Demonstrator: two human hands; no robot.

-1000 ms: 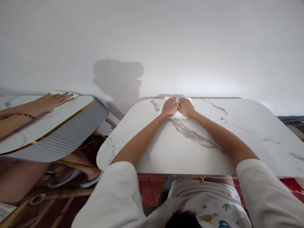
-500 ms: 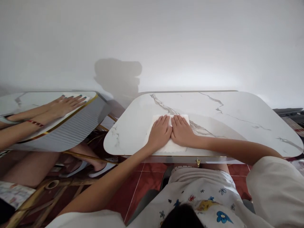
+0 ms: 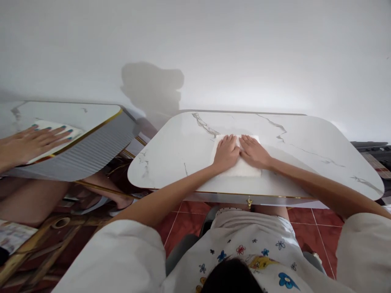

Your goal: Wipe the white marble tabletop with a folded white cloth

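A white folded cloth [image 3: 244, 169] lies on the white marble-patterned table [image 3: 305, 162] in front of me. My left hand [image 3: 226, 151] lies flat on the cloth's left half, fingers stretched out. Right beside it, my right hand [image 3: 255, 151] presses flat on the right half, and the two hands touch at the thumbs. Neither hand grips anything.
A second marble table with a gold rim [image 3: 91, 126] stands at the left. Another person's hand [image 3: 33, 140] lies flat there on a white cloth [image 3: 55, 130]. A white wall rises behind both tables. Red floor tiles [image 3: 320, 217] and wooden frame parts [image 3: 45, 244] show below.
Both hands slid with the cloth from the table's far edge toward its near edge, then a little way back out and to the right. The other person's hand moved left.
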